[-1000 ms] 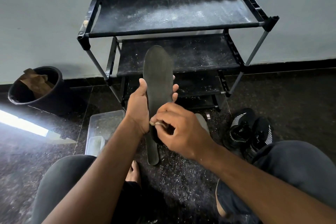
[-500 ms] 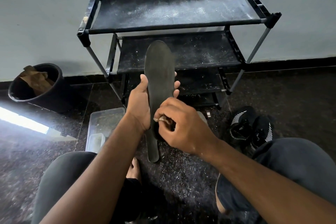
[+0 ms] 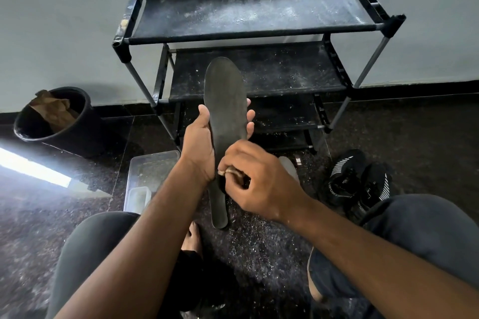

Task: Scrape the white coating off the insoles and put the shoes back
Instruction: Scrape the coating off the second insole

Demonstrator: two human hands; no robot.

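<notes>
Gripping flat dark insole [image 3: 225, 101] w/ left hand [image 3: 201, 149], right hand [image 3: 261, 184] pinching tan scraper [image 3: 231, 170]

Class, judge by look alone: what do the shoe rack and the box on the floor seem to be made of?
Shoe rack: grey, seemingly metal tubes in black plastic-looking joints, with matt black shelves dusted white, possibly fabric. Box: clear, glossy plastic by its look, since the floor shows through its walls.

I see both forearms bare, no sleeves, watch or rings on the left hand [image 3: 199, 147] or right hand [image 3: 261, 184]; dark grey trousers cover both knees; one foot [image 3: 191, 239] is bare; the trouser cloth looks plain, though blurred at the edges.
</notes>
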